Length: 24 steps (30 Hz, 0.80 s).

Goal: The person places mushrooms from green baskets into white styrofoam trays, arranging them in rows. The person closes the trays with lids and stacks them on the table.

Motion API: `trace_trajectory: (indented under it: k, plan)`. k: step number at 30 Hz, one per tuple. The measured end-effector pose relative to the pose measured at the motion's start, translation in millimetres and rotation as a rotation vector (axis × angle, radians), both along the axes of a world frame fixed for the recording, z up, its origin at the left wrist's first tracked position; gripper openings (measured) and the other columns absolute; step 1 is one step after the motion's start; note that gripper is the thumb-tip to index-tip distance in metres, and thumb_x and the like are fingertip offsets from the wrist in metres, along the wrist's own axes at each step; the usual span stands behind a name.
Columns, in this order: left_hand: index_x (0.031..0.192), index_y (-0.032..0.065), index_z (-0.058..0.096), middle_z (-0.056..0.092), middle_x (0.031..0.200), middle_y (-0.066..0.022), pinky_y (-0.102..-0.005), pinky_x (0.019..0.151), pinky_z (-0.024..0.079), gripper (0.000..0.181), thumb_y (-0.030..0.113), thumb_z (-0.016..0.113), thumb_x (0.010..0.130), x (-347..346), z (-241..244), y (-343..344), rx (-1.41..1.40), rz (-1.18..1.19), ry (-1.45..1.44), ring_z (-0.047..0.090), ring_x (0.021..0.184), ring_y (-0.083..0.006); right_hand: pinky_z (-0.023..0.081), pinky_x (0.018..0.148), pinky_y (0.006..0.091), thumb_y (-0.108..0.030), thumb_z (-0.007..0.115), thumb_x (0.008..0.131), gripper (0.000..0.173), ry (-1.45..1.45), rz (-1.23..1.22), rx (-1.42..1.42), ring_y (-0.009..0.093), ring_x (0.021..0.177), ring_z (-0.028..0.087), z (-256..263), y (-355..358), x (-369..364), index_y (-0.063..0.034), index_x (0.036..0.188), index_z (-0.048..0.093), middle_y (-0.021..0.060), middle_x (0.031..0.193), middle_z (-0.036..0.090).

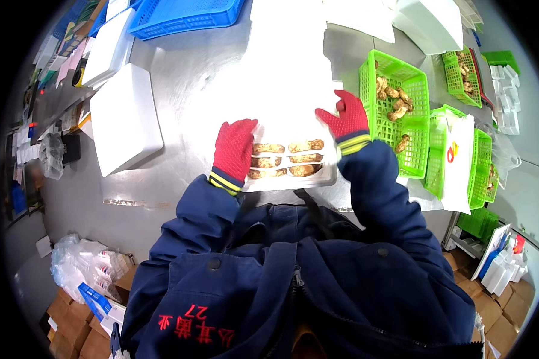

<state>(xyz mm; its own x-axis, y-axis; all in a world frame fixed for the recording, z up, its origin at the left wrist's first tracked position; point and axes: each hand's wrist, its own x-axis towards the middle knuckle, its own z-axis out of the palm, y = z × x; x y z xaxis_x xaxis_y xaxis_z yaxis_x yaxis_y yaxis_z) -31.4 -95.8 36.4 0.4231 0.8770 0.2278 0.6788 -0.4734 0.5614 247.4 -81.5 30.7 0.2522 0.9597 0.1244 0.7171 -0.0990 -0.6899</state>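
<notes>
Both hands wear red knit gloves with yellow-striped cuffs. A white tray [292, 183] near the metal table's front edge holds several mushrooms [306, 169] in two columns, with white strips between the rows. My left hand [234, 150] lies along the tray's left side, fingertips at its upper left corner; glare hides whether it grips anything. My right hand [346, 116] is above the tray's right side, thumb and forefinger spread, with nothing seen between them. Just right of it, a green plastic basket [424, 130] holds loose mushrooms [399, 104]. White, overexposed material covers the table beyond the tray.
A white foam box [125, 120] stands at left, with a blue plastic crate [186, 21] behind. More green baskets [478, 168] line the right side, one with a white printed bag [459, 161] over it. Another white foam box [431, 24] is at the back right. Cardboard [74, 325] lies below the table.
</notes>
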Motion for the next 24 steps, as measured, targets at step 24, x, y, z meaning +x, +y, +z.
trace_trajectory:
  k: [24]
  plan:
    - [0.085,-0.0019,0.069,0.054,0.122,-0.0250,-0.0409,0.098,0.039,0.046,0.043,0.065,0.079,-19.5,-36.3,19.2,-0.363,0.281,0.210,0.049,0.113,-0.0391,0.046,0.081,0.0451,-0.039,0.067,0.075,0.033,-0.212,0.408,-0.260,0.038,0.092,0.054,-21.7,-15.0,17.3,-0.0069,0.078,0.068,0.0191,0.096,0.058]
